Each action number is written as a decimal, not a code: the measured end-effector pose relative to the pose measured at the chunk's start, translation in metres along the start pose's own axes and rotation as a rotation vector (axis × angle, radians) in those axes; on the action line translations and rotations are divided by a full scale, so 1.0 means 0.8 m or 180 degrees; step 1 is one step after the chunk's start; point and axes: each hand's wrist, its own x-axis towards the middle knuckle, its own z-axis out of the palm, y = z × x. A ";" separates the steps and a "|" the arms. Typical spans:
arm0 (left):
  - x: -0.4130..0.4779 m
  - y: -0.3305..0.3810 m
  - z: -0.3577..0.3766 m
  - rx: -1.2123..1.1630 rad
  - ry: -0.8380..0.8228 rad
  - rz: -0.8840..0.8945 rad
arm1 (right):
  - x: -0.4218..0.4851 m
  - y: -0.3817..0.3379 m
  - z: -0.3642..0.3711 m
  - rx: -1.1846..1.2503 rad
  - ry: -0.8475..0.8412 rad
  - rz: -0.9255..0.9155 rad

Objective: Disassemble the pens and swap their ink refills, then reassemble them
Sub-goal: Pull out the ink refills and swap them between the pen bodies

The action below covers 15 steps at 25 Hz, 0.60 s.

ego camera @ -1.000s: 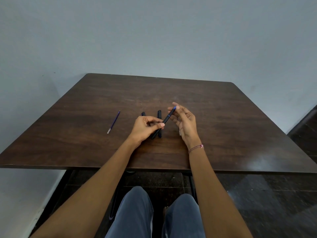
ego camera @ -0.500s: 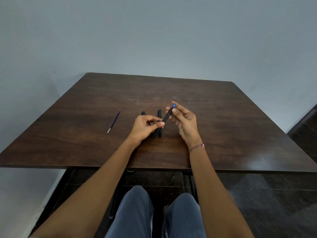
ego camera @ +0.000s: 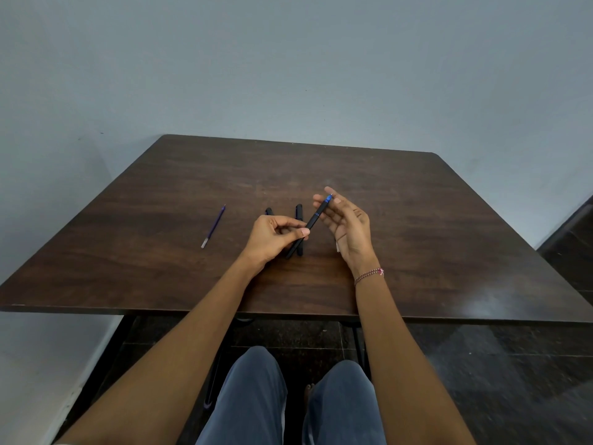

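My left hand (ego camera: 272,237) grips the lower half of a black pen (ego camera: 313,221) with a blue tip, tilted up to the right above the table. My right hand (ego camera: 348,228) has its fingers nearly straight, and their tips touch the pen's blue end. A black pen part (ego camera: 299,213) lies on the table behind the held pen. Another black part (ego camera: 269,211) pokes out past my left knuckles. A loose purple refill (ego camera: 213,226) lies to the left. A small pale piece (ego camera: 337,247) shows under my right palm.
The dark wooden table (ego camera: 417,236) stands against a pale wall on its far side and left. Its near edge runs just above my knees. Dark tiled floor lies to the right.
The pen has risen slightly. My right hand's fingers have slid up toward its blue tip and spread a little. My left hand holds the same grip.
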 end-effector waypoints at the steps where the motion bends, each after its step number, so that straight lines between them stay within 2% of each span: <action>1: 0.000 0.000 0.000 0.0005 -0.0007 -0.0003 | 0.000 -0.001 -0.001 0.0069 -0.0048 0.0044; 6: 0.000 0.001 0.000 -0.0029 -0.0021 0.0032 | -0.002 -0.003 0.000 0.0099 -0.0262 0.0175; 15: -0.001 0.004 -0.001 -0.0061 0.0014 0.0036 | -0.001 -0.001 -0.002 0.0085 -0.0257 0.0094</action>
